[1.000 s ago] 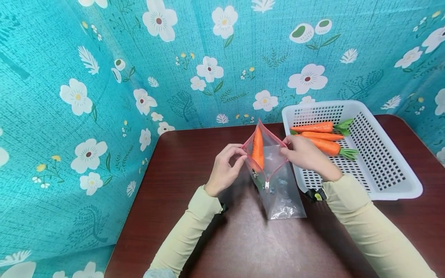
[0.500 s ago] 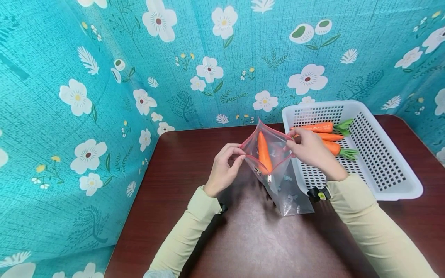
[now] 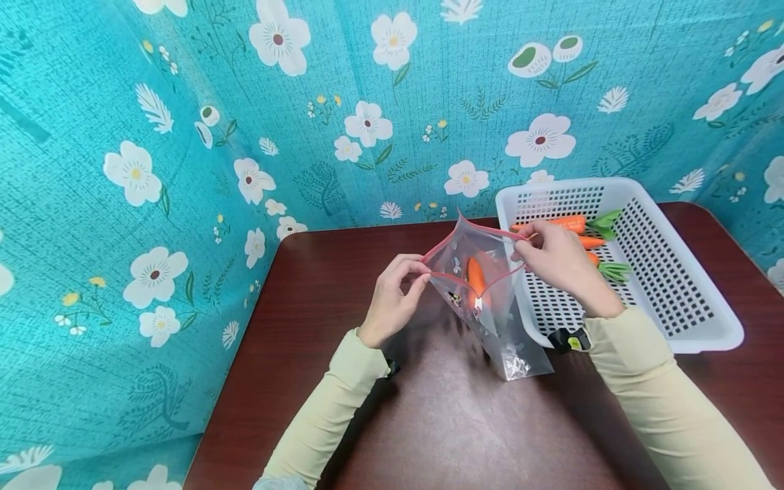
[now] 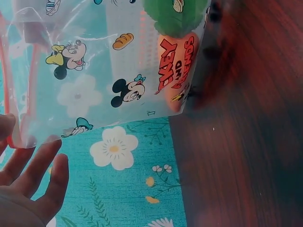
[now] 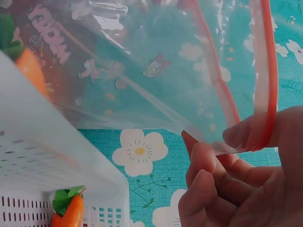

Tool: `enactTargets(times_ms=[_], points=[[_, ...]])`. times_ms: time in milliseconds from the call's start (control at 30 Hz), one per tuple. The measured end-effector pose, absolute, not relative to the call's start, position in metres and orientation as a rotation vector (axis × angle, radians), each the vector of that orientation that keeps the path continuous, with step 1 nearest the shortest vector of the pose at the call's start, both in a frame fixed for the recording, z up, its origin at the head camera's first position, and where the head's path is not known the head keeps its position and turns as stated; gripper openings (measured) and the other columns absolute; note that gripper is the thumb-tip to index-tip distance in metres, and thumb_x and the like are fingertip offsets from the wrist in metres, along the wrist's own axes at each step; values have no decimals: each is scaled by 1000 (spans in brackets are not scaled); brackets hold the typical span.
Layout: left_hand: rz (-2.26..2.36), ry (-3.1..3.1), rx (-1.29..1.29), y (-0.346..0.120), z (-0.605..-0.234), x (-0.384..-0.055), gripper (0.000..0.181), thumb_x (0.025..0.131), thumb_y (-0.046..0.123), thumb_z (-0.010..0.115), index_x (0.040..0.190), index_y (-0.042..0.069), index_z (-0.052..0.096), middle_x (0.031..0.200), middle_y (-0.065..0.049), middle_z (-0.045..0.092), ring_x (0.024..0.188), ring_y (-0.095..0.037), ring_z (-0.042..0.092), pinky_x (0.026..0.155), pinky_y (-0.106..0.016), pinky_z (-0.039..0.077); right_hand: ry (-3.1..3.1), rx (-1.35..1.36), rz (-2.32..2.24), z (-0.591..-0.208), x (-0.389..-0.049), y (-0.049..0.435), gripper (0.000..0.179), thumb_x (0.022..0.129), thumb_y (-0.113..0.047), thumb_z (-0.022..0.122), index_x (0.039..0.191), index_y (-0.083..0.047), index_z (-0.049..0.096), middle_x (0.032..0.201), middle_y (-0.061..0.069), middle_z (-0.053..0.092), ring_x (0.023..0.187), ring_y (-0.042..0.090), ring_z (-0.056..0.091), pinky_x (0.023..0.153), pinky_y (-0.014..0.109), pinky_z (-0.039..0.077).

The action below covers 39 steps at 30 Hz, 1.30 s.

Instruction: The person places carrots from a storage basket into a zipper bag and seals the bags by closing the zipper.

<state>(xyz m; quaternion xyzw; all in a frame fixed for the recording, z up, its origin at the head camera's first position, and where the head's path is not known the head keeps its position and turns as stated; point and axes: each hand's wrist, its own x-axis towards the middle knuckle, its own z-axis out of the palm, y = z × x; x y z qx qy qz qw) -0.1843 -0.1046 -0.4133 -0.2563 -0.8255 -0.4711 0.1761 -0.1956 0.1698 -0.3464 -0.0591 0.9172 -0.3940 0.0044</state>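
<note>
Presently, fingers of left hand (image 3: 390,299) and right hand (image 3: 560,265) pinch opposite sides of the clear bag (image 3: 499,323), its red-edged mouth spread between them. Inside: carrot (image 3: 475,273). Bag is just beside the white basket (image 3: 698,271) of other carrots (image 3: 571,223), on the surface (image 3: 453,425).

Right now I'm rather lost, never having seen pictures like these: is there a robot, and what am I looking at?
No robot here, just a person's two bare hands. The wide picture comes from a camera on the head; the close ones, from cameras on each wrist. The left hand and right hand pinch the red-edged mouth of a clear, cartoon-printed bag, holding it open. A carrot is inside. On the dark table, to the person's right, sits a white basket with more carrots, partly hidden by the right hand.
</note>
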Motion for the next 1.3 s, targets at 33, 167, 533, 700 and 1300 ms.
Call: enactTargets(times_ms=[33,167,533,700,1300], points=[[-1334,-2336,-729,-105,-413,-184,7,91,9,64,98,8,65,114,-7,62,91,-13,62,77,-30,56,2873,-183,-1233,-347,-196,170,25,96,-22,44,107,-2,55,90,15,71,63,19,59,50,30,44],[-1325,-2314,-742,-106,-414,-185,7,92,9,64,98,7,65,113,-7,63,91,-14,62,78,-29,55,2868,-159,-1219,-349,-196,173,31,99,-32,43,106,-4,56,90,14,71,66,20,61,55,31,46],[-1293,-2303,-742,-110,-414,-188,8,91,8,64,99,8,66,112,-7,63,89,-14,61,73,-24,53,2841,-183,-1161,-353,-198,177,36,101,-34,40,100,-4,61,78,12,64,60,21,56,52,33,44],[-1303,-2328,-740,-109,-417,-188,8,92,10,64,100,8,66,112,-8,63,90,-14,61,77,-28,55,2809,-231,-1093,-355,-198,178,40,102,-34,38,105,-2,62,70,8,63,50,19,50,46,32,39],[-1343,-2418,-767,-108,-421,-186,11,89,5,67,99,8,67,103,-5,65,81,-11,60,68,-21,54,2716,-364,-934,-363,-199,178,32,96,-17,41,96,2,67,80,11,68,58,16,55,54,30,44]])
